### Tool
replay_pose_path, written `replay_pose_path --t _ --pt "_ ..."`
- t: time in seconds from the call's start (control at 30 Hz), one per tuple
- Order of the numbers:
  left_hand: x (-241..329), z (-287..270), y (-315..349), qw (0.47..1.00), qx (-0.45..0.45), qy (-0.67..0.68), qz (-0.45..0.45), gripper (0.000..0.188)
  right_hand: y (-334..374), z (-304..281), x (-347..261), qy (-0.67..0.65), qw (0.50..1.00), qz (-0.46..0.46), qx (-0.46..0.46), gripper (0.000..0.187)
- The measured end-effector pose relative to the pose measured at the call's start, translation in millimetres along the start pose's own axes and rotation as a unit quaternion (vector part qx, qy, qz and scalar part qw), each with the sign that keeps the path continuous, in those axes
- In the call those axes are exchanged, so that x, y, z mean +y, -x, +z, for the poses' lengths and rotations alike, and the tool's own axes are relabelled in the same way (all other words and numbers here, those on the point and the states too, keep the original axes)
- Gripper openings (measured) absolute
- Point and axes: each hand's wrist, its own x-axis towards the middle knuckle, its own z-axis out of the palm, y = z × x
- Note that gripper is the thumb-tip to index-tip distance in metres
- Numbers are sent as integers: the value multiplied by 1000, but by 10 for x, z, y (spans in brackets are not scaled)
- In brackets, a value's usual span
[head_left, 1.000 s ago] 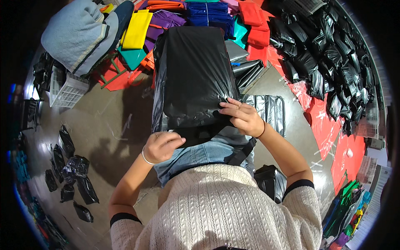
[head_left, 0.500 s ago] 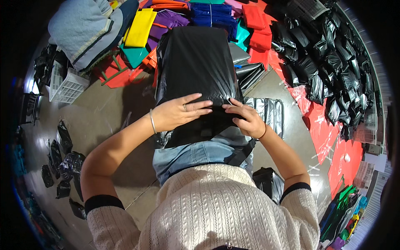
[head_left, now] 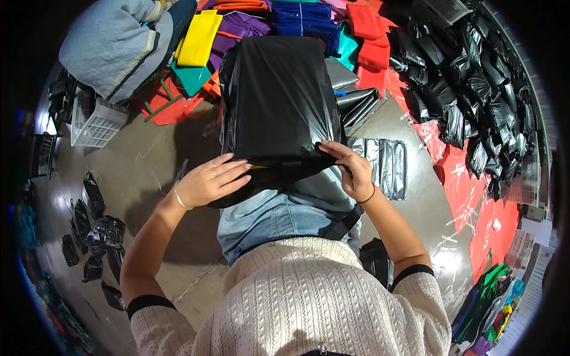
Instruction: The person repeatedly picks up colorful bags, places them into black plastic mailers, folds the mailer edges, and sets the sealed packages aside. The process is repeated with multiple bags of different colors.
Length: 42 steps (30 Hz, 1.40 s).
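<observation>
While L hand (head_left: 214,181) & R hand (head_left: 351,171) on blk bag (head_left: 279,98) edge, roomy floor (head_left: 148,169).

Dark cuffs (head_left: 148,301) trim a cream cable-knit sweater (head_left: 323,291), worn with blue jeans (head_left: 267,216).

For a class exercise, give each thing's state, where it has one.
Large black package: top mostly smooth, yellow sliver at near end
Left hand: fingers extended, touching the package
Right hand: fingers bent, touching the package
Yellow fabric: folded
Dark blue bundle: stacked, banded
Small black packages, left: scattered
Black packages, right: heaped
Red sheeting: spread out
</observation>
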Motion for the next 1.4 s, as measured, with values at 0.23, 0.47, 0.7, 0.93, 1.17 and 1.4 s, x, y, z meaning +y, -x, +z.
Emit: replay_pose_path --t 0.23,0.47,0.7,0.93,1.17,1.4 --pt "262 50 234 990 44 49 -127 45 1 51 -36 -15 999 26 26 21" --pt "741 -353 -321 944 165 92 -272 57 2 42 -54 -8 999 28 23 20" --pt "651 -240 -1063 949 127 162 -237 55 17 64 -44 -13 999 32 41 12" --pt "528 -81 -1097 966 91 168 -173 54 22 33 -22 0 999 26 44 12" --pt "601 -90 -1049 961 99 131 -221 52 18 32 -27 -13 998 22 49 11" --pt "619 -31 -975 966 109 30 -233 7 49 72 21 -20 995 37 95 9"
